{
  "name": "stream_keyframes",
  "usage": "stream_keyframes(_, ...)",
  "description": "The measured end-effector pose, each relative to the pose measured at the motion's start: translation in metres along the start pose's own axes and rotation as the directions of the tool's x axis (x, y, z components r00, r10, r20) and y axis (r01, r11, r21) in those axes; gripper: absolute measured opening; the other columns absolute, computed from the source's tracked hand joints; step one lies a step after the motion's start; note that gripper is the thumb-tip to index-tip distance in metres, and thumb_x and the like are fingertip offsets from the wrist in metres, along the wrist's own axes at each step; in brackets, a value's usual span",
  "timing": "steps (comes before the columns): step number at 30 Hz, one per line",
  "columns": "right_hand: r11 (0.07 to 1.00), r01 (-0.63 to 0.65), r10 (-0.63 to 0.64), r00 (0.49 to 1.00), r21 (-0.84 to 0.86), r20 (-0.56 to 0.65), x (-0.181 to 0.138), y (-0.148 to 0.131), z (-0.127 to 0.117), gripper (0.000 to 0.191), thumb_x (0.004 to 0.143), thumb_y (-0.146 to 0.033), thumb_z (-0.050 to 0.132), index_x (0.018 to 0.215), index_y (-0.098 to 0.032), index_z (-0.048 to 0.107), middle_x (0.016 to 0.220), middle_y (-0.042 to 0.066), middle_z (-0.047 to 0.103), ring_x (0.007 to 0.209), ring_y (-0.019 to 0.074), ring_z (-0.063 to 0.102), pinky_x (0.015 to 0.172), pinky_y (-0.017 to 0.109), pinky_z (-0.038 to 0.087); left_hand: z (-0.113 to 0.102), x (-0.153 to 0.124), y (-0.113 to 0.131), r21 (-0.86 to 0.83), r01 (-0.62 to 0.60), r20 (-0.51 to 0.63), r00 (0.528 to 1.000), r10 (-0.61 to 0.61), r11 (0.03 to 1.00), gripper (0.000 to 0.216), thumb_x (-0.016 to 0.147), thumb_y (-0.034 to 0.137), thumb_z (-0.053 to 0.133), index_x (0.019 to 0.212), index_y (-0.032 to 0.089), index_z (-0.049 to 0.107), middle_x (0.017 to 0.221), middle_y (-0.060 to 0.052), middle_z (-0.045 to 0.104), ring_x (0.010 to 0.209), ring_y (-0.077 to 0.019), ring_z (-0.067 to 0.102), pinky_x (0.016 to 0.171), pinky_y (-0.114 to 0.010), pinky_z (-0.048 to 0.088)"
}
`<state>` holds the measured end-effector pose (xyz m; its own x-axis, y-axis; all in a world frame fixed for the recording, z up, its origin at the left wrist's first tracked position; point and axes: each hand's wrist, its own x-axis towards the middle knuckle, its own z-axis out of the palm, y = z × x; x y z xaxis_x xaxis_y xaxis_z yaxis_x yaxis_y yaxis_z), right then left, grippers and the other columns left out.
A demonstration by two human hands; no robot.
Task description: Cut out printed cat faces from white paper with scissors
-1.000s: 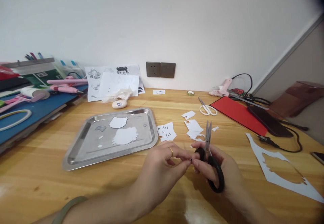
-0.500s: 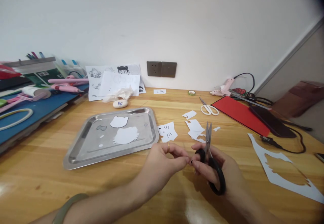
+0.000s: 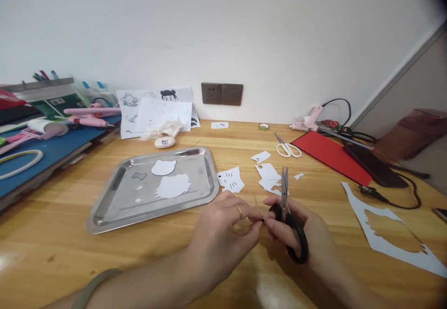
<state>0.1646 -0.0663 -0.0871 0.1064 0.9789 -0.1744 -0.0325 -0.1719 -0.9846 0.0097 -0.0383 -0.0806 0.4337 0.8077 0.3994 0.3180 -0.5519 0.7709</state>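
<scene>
My right hand (image 3: 307,239) grips black-handled scissors (image 3: 288,216) with the blades closed and pointing up and away. My left hand (image 3: 223,232), with a ring on one finger, pinches something tiny and dark right against the right hand's fingertips; I cannot make out what it is. Just beyond both hands lie white paper scraps (image 3: 268,176) and a scrap with drawn whiskers (image 3: 230,181). A steel tray (image 3: 104,206) to the left holds white cat-shaped cutouts (image 3: 172,187).
White scissors (image 3: 287,148), red paper (image 3: 328,155), a dark phone (image 3: 372,164) with a cable and a pink glue gun (image 3: 309,119) lie at the right. A cut-out white sheet (image 3: 363,209) lies near right. Printed sheets (image 3: 157,111) and a blue mat with pens (image 3: 52,146) are at the left.
Both hands stay together at the table's front; the left hand's fingers shifted slightly around the tiny piece. The scissors stay upright and closed.
</scene>
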Motion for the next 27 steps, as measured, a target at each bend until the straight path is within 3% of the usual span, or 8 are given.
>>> stream_keyframes(7,0.997,-0.053,0.053,0.999,0.064,0.000,0.001,-0.001,0.002,0.034,0.059,-0.031,0.073,0.086,-0.019,0.057,0.054,-0.005,0.058,0.046,0.0105,0.054,0.044,0.020,0.040,0.000,0.001,-0.002,0.040,-0.039,-0.018,0.999,0.040,0.998,0.015,0.072,0.010,0.052,0.074,0.021,0.062,0.070,0.002,0.064,0.067,-0.0111,0.052,0.070,-0.026,0.038)
stream_keyframes(10,0.998,-0.059,0.060,0.997,0.015,-0.048,0.000,-0.004,0.004,0.033,0.060,-0.033,0.070,0.087,-0.018,0.058,0.049,-0.005,0.055,0.042,0.0104,0.051,0.039,0.020,0.035,0.002,0.003,-0.001,-0.094,0.094,0.008,0.996,-0.093,0.991,0.013,0.070,0.012,0.053,0.071,0.020,0.063,0.069,0.001,0.063,0.067,-0.0111,0.052,0.062,-0.023,0.040)
stream_keyframes(13,0.996,-0.074,0.072,0.996,-0.041,-0.046,0.001,-0.004,0.004,0.032,0.062,-0.034,0.068,0.088,-0.018,0.057,0.047,-0.005,0.054,0.040,0.0106,0.049,0.035,0.019,0.030,0.000,0.007,0.003,-0.306,0.402,0.127,0.916,-0.381,0.863,0.008,0.069,0.020,0.055,0.066,0.017,0.062,0.066,0.000,0.061,0.059,-0.0099,0.051,0.052,-0.020,0.038)
stream_keyframes(16,0.998,-0.041,0.041,0.999,-0.054,-0.017,0.002,-0.003,0.003,0.032,0.059,-0.032,0.069,0.085,-0.018,0.056,0.054,-0.003,0.057,0.042,0.0112,0.051,0.036,0.021,0.033,-0.003,0.011,0.007,-0.420,0.582,0.241,0.811,-0.533,0.697,0.009,0.066,0.022,0.057,0.062,0.015,0.061,0.061,0.001,0.059,0.054,-0.0080,0.048,0.051,-0.019,0.037)
stream_keyframes(21,0.998,0.038,-0.038,0.999,-0.053,0.001,-0.001,-0.001,0.002,0.030,0.061,-0.030,0.068,0.088,-0.022,0.056,0.062,-0.003,0.059,0.048,0.0113,0.052,0.044,0.023,0.038,-0.003,0.012,0.008,-0.509,0.650,0.317,0.750,-0.580,0.563,0.012,0.064,0.026,0.059,0.065,0.015,0.062,0.065,-0.001,0.060,0.057,-0.0090,0.049,0.050,-0.018,0.037)
stream_keyframes(27,0.992,0.056,-0.060,0.998,-0.111,-0.032,-0.003,-0.002,0.003,0.030,0.060,-0.031,0.068,0.086,-0.021,0.057,0.060,-0.003,0.057,0.048,0.0116,0.050,0.045,0.023,0.037,0.000,0.011,0.007,-0.480,0.660,0.316,0.744,-0.589,0.578,0.012,0.062,0.026,0.060,0.063,0.014,0.062,0.063,-0.001,0.059,0.055,-0.0086,0.047,0.049,-0.019,0.037)
